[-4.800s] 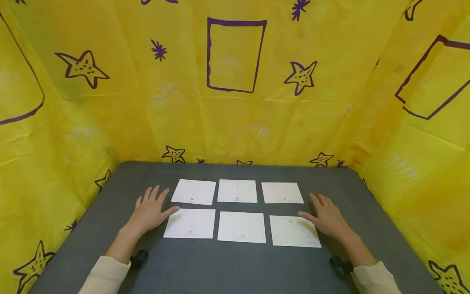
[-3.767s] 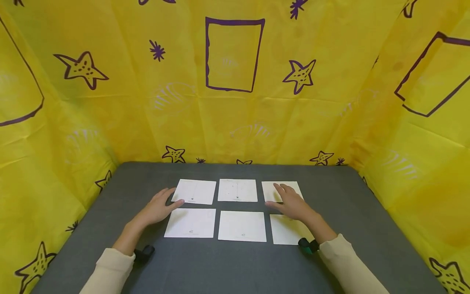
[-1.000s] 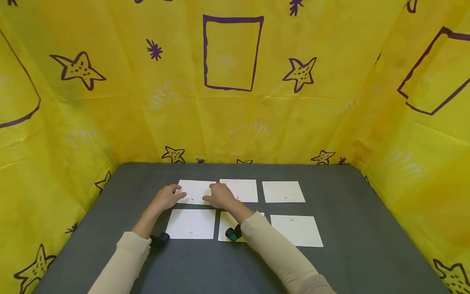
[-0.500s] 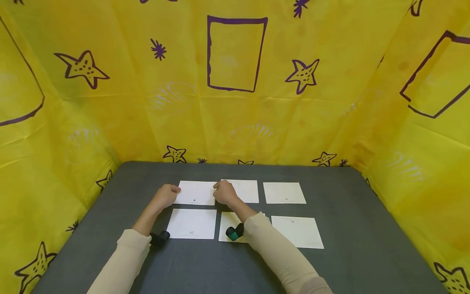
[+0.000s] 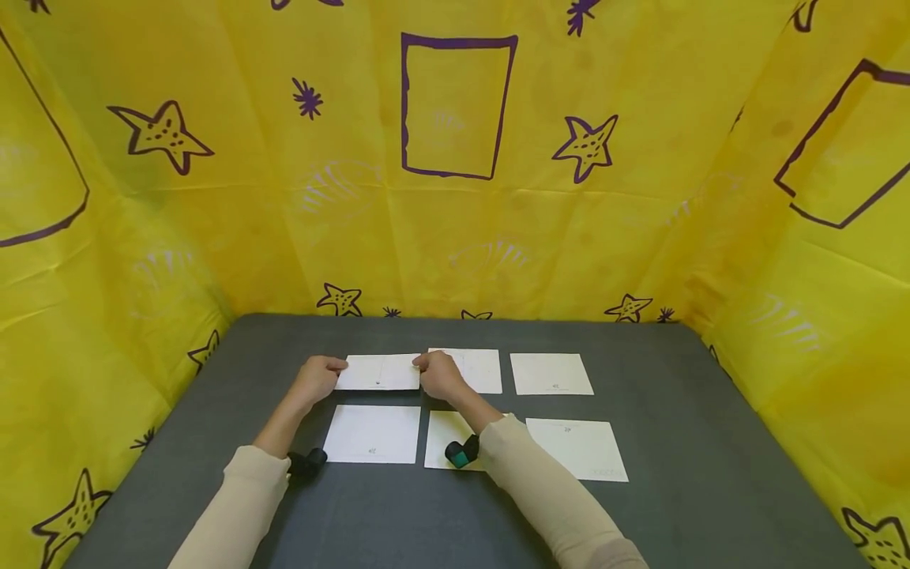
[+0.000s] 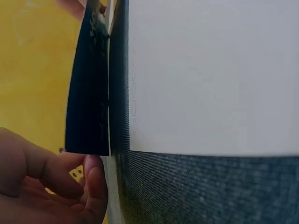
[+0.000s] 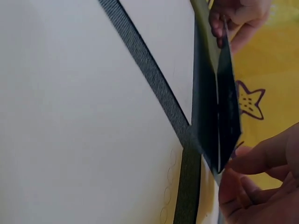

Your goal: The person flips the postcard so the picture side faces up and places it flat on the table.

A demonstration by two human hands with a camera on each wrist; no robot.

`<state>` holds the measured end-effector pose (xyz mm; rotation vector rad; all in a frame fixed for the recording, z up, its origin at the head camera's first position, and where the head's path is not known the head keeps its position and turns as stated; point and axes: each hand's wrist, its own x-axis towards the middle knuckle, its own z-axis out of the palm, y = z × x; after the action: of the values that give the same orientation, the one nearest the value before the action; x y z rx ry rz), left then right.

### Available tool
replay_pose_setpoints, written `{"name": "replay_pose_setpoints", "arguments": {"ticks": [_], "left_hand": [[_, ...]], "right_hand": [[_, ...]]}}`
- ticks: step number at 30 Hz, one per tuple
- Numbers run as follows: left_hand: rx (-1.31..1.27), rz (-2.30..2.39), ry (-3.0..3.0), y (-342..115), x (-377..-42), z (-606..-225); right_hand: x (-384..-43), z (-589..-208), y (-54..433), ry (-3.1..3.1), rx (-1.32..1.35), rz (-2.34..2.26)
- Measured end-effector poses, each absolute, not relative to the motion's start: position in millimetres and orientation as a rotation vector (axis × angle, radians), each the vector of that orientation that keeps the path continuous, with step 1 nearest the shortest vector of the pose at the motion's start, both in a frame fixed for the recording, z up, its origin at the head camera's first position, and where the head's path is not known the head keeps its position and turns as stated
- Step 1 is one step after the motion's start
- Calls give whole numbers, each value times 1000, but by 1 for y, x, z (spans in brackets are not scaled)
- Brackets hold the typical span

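Yellow cloth (image 5: 455, 229) surrounds a grey worktop (image 5: 398, 518). I see left hand (image 5: 315, 382) and right hand (image 5: 442, 377) pinching opposite ends of the back-left card (image 5: 377, 373), raised and tilted; five other cards (image 5: 372, 435) lie flat, unheld.

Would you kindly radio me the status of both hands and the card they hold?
Left hand and right hand pinching opposite ends. White card tilted, near edge raised, dark underside showing in wrist views. No obstruction visible.

"What is hanging behind the table (image 5: 398, 518)?"
"Yellow cloth (image 5: 270, 245) — it is covering the back and both sides, and dark starfish (image 5: 162, 136) are dotting it."
"And the table?"
"Its grey top is reaching back toward the cloth, far corners rounding."
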<state>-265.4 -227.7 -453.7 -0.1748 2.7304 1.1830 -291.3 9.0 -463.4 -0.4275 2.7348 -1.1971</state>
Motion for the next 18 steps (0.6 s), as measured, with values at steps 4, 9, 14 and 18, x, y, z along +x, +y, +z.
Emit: {"name": "replay_pose_setpoints", "arguments": {"ticks": [4, 9, 14, 18], "left_hand": [[-156, 1240, 2742, -231, -264, -455], [-177, 1334, 2734, -233, -264, -455], [-201, 1406, 2720, -235, -264, -456], [-174, 1442, 2731, -237, -264, -456]], "right_hand": [[-292, -463, 14, 2730, -436, -1294], [-293, -462, 18, 2713, -423, -1412], [-295, -461, 21, 2708, -382, -1512], [-295, -461, 22, 2703, -370, -1576]]}}
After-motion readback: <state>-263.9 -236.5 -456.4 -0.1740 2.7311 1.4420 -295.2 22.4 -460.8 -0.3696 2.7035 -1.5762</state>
